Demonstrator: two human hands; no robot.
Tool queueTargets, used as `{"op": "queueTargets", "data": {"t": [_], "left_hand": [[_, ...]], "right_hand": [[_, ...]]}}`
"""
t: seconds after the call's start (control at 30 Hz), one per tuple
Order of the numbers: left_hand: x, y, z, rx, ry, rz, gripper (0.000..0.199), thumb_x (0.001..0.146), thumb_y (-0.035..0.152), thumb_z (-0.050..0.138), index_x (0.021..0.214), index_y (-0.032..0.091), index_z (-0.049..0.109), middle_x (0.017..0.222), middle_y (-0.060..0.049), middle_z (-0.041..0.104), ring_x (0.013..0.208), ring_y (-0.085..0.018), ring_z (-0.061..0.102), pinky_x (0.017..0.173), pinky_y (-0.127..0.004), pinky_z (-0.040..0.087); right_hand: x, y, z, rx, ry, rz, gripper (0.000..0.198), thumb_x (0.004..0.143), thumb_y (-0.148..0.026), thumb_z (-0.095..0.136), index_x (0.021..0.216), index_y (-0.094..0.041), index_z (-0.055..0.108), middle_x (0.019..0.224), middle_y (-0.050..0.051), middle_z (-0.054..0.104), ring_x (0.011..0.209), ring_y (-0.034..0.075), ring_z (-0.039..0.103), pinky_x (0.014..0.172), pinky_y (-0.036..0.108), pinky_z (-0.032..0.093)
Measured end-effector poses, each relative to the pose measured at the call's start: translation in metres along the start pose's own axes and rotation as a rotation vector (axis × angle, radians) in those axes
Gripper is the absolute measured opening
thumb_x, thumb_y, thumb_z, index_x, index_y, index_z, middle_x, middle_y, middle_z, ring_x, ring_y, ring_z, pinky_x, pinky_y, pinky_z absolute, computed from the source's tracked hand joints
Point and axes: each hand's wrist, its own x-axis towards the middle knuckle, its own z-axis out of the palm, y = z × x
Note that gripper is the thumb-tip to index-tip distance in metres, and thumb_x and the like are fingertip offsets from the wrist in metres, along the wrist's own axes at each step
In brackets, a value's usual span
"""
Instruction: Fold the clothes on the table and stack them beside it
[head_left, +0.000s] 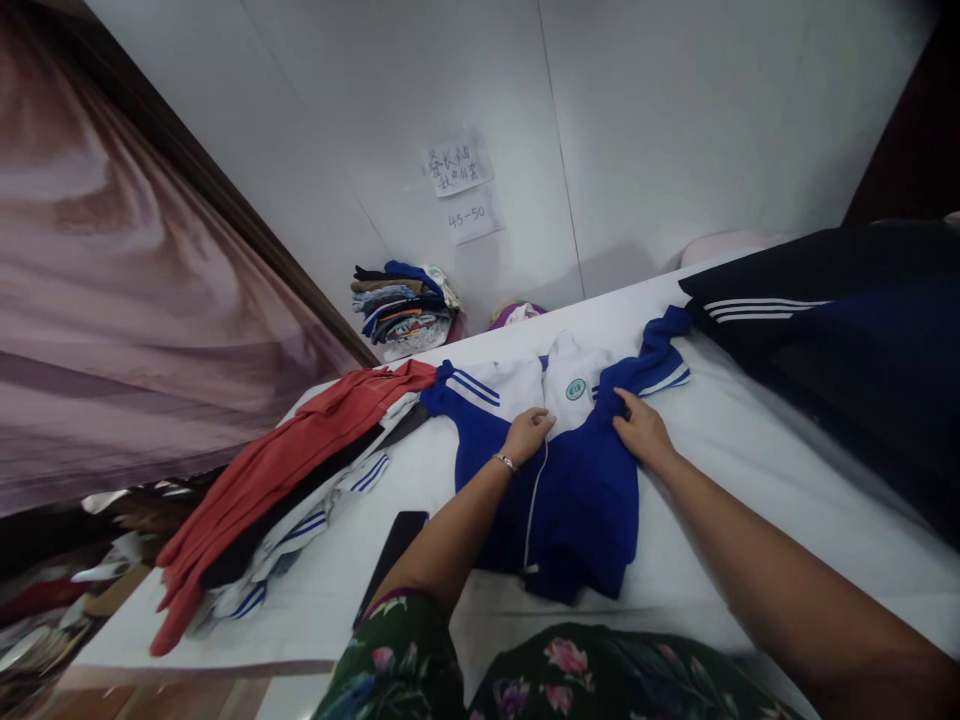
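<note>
A blue and white zip-up jacket with a round green chest badge lies front up on the white-covered table, its collar away from me. Near the middle of its chest, my left hand has its fingers closed at the zip edge. My right hand pinches the blue cloth beside the right-hand sleeve, thumb and forefinger close together. That sleeve lies bent and bunched toward the back right. The other sleeve is folded in at the left shoulder, and most of it is hidden.
Left of the jacket lies a heap of clothes with a red garment on top. A dark phone-like slab rests by my left forearm. Dark clothing covers the right side. A folded stack stands by the wall, below paper notes.
</note>
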Motion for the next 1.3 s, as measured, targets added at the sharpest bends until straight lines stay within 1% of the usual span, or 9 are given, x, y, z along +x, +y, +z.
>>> {"op": "queueTargets", "data": {"t": [0.17, 0.37, 0.53, 0.63, 0.8, 0.93, 1.03, 1.2, 1.3], "left_hand": [[0.012, 0.003, 0.001, -0.170, 0.037, -0.131, 0.050, 0.083, 0.035, 0.063, 0.126, 0.010, 0.054, 0.082, -0.006, 0.070, 0.066, -0.016, 0.064, 0.062, -0.026, 0.050], [0.048, 0.020, 0.014, -0.239, 0.139, -0.129, 0.054, 0.083, 0.027, 0.063, 0.132, 0.010, 0.050, 0.114, -0.014, 0.067, 0.098, -0.018, 0.066, 0.081, -0.024, 0.050], [0.086, 0.033, 0.019, -0.223, 0.222, -0.136, 0.061, 0.075, 0.025, 0.070, 0.131, 0.008, 0.052, 0.133, -0.018, 0.056, 0.123, -0.027, 0.053, 0.101, -0.032, 0.040], [0.108, 0.037, 0.019, -0.222, 0.229, -0.108, 0.064, 0.073, 0.021, 0.070, 0.132, 0.007, 0.050, 0.134, -0.019, 0.055, 0.125, -0.028, 0.051, 0.104, -0.034, 0.038], [0.136, 0.042, 0.018, -0.224, 0.227, 0.022, 0.070, 0.067, 0.003, 0.064, 0.135, 0.015, 0.049, 0.126, -0.012, 0.063, 0.114, -0.020, 0.061, 0.101, -0.029, 0.043], [0.136, 0.037, 0.015, -0.186, 0.299, 0.082, 0.069, 0.068, -0.004, 0.053, 0.135, 0.014, 0.050, 0.127, -0.012, 0.062, 0.119, -0.018, 0.057, 0.103, -0.026, 0.041], [0.127, 0.026, 0.012, -0.131, 0.387, 0.049, 0.067, 0.070, -0.004, 0.049, 0.135, 0.010, 0.049, 0.130, -0.015, 0.059, 0.123, -0.021, 0.054, 0.105, -0.031, 0.040], [0.112, 0.014, 0.007, -0.032, 0.443, -0.006, 0.052, 0.079, 0.006, 0.048, 0.131, 0.008, 0.053, 0.128, -0.017, 0.060, 0.116, -0.024, 0.058, 0.104, -0.035, 0.041], [0.099, 0.006, 0.001, 0.029, 0.419, 0.010, 0.048, 0.087, 0.016, 0.044, 0.134, 0.009, 0.049, 0.137, -0.016, 0.053, 0.122, -0.023, 0.054, 0.106, -0.034, 0.038]], "right_hand": [[-0.002, 0.000, 0.001, -0.023, -0.053, 0.044, 0.061, 0.074, -0.016, 0.050, 0.135, -0.018, 0.052, 0.118, 0.008, 0.066, 0.100, 0.024, 0.061, 0.091, 0.037, 0.048], [-0.001, 0.002, 0.004, 0.028, -0.062, 0.073, 0.061, 0.074, -0.016, 0.051, 0.135, -0.019, 0.052, 0.113, 0.008, 0.067, 0.100, 0.023, 0.062, 0.090, 0.035, 0.048], [-0.001, 0.003, 0.006, 0.025, -0.060, 0.055, 0.059, 0.075, -0.014, 0.051, 0.134, -0.018, 0.054, 0.116, 0.009, 0.066, 0.102, 0.024, 0.061, 0.092, 0.037, 0.048], [-0.001, 0.004, 0.007, 0.020, -0.073, 0.060, 0.058, 0.075, -0.014, 0.051, 0.133, -0.020, 0.054, 0.118, 0.008, 0.065, 0.102, 0.023, 0.061, 0.093, 0.038, 0.048], [0.000, 0.002, 0.008, 0.001, -0.088, 0.043, 0.057, 0.075, -0.014, 0.051, 0.132, -0.018, 0.055, 0.120, 0.009, 0.065, 0.103, 0.023, 0.061, 0.092, 0.037, 0.048], [-0.001, -0.001, 0.007, -0.035, -0.116, 0.052, 0.057, 0.077, -0.015, 0.050, 0.133, -0.020, 0.054, 0.123, 0.008, 0.063, 0.106, 0.023, 0.060, 0.093, 0.037, 0.047], [-0.002, -0.003, 0.006, -0.058, -0.134, 0.062, 0.056, 0.078, -0.017, 0.050, 0.134, -0.019, 0.053, 0.126, 0.008, 0.062, 0.108, 0.024, 0.059, 0.094, 0.038, 0.046], [-0.002, -0.005, 0.004, -0.074, -0.146, 0.085, 0.056, 0.078, -0.017, 0.050, 0.134, -0.021, 0.053, 0.123, 0.007, 0.063, 0.106, 0.023, 0.060, 0.093, 0.036, 0.047], [-0.001, -0.006, 0.002, -0.082, -0.161, 0.073, 0.056, 0.079, -0.017, 0.050, 0.135, -0.019, 0.052, 0.123, 0.008, 0.063, 0.107, 0.023, 0.060, 0.094, 0.036, 0.046]]}}
